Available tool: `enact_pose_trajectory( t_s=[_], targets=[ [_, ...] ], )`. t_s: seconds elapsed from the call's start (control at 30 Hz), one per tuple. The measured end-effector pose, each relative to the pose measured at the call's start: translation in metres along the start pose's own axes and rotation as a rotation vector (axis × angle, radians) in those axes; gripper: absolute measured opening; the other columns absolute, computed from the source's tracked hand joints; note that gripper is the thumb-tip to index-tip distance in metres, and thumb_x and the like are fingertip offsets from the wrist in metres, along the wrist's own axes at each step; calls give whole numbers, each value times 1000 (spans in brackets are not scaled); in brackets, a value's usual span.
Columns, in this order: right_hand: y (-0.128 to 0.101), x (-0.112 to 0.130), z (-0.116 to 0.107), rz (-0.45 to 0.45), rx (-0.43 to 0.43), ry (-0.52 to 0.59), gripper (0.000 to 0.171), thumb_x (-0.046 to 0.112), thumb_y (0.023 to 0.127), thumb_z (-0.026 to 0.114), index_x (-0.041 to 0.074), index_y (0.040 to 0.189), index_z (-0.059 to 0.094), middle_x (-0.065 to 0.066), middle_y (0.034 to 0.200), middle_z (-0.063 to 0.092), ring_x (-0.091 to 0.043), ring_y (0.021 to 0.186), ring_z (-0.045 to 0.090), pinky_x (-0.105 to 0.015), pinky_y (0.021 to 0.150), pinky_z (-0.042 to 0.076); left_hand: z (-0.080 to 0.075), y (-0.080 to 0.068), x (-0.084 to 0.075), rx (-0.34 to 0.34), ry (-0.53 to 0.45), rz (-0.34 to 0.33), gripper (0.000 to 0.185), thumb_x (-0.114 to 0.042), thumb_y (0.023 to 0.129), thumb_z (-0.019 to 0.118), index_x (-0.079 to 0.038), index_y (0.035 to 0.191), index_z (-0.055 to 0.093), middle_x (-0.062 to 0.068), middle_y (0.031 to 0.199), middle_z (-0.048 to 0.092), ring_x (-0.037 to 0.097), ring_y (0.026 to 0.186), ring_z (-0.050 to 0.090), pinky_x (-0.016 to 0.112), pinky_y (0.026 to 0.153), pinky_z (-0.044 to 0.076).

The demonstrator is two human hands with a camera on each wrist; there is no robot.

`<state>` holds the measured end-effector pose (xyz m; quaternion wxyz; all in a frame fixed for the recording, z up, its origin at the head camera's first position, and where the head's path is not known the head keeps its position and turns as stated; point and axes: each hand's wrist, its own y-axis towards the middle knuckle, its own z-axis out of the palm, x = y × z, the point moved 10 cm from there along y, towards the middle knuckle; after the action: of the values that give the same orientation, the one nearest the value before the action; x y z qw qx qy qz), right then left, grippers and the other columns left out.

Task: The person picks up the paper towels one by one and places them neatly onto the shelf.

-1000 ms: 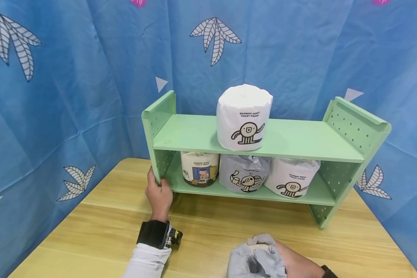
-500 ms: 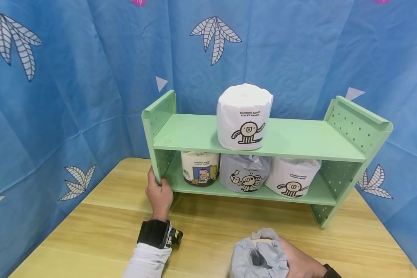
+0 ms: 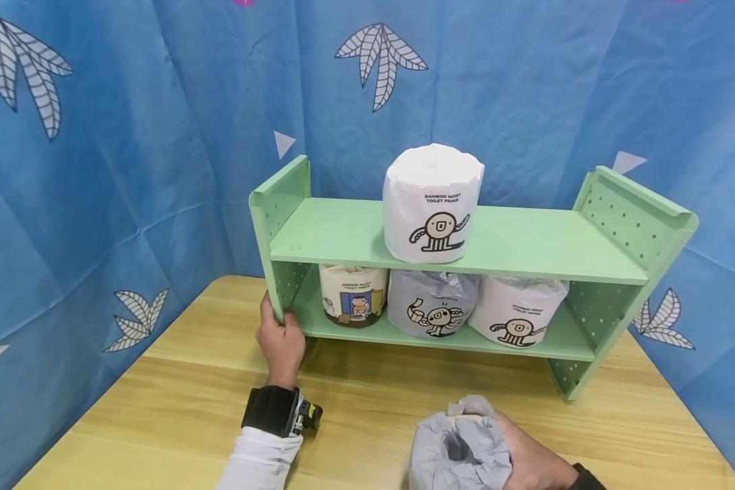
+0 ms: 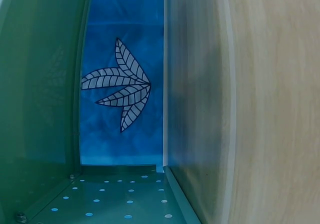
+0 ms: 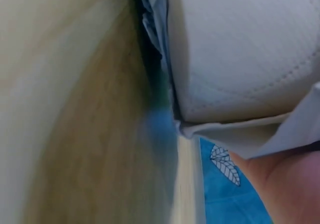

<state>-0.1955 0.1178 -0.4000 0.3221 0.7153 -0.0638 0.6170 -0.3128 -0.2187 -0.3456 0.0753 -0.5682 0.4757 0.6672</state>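
A light green two-tier shelf [image 3: 527, 245] stands on the wooden table [image 3: 177, 395]. My left hand [image 3: 280, 342] grips the bottom of its left side panel [image 3: 280, 204]. One white toilet roll [image 3: 432, 203] stands on the top tier. Three wrapped rolls sit on the lower tier: a picture-printed one [image 3: 351, 295], a grey one [image 3: 431, 303] and a white one [image 3: 516, 310]. My right hand [image 3: 529, 463] holds another grey-wrapped roll [image 3: 459, 452] near the table's front edge; the right wrist view shows that roll [image 5: 240, 49] close up, with a finger [image 5: 285, 189] under it.
A blue cloth backdrop [image 3: 128, 136] with leaf prints surrounds the table on three sides. The left wrist view shows the perforated green panel [image 4: 115, 196] and the table edge [image 4: 260, 104] up close.
My right hand has moved the grey-wrapped roll slightly right and forward. The left hand stays on the shelf's side panel.
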Motion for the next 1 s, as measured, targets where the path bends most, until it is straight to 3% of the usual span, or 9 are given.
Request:
enact_pose_trajectory(
  t_s=[0.17, 0.37, 0.47, 0.7, 1.0],
  targets=[
    [0, 3, -4, -26, -2, -31, 92, -16, 64, 71, -4, 140, 21, -20, 135, 49, -26, 121, 52, -39, 101, 44, 0, 1, 0, -2, -6, -2, 51, 2, 90, 46, -5, 141, 45, 29, 125, 58, 46, 113, 56, 60, 91, 45],
    [-2, 5, -10, -62, -11, -46, 87, -6, 66, 70, -4, 141, 25, -17, 136, 50, -23, 121, 51, -36, 102, 43, 0, 1, 0, 1, -7, -9, 51, 2, 91, 46, -5, 141, 45, 29, 125, 58, 46, 113, 56, 60, 91, 45],
    [-1, 6, -11, -81, 6, 2, 87, -3, 69, 70, -3, 141, 21, -19, 137, 48, -26, 121, 51, -38, 102, 43, 0, 1, -1, 0, -4, -4, 50, 1, 91, 47, -5, 141, 45, 29, 125, 58, 45, 114, 56, 59, 92, 45],
    [3, 10, -18, -109, 4, -144, 83, 7, 69, 73, -5, 138, 27, -18, 131, 54, -25, 116, 56, -37, 99, 46, 1, 1, -1, 3, -3, -1, 51, 1, 91, 47, -4, 141, 44, 29, 126, 57, 46, 115, 55, 59, 93, 44],
    [3, 11, -22, -120, -9, -150, 84, 5, 68, 72, -6, 139, 29, -15, 131, 54, -23, 116, 55, -36, 99, 45, 2, 1, 2, 15, -7, -17, 53, 2, 90, 46, -4, 142, 43, 30, 126, 57, 47, 113, 55, 60, 92, 45]
  ],
)
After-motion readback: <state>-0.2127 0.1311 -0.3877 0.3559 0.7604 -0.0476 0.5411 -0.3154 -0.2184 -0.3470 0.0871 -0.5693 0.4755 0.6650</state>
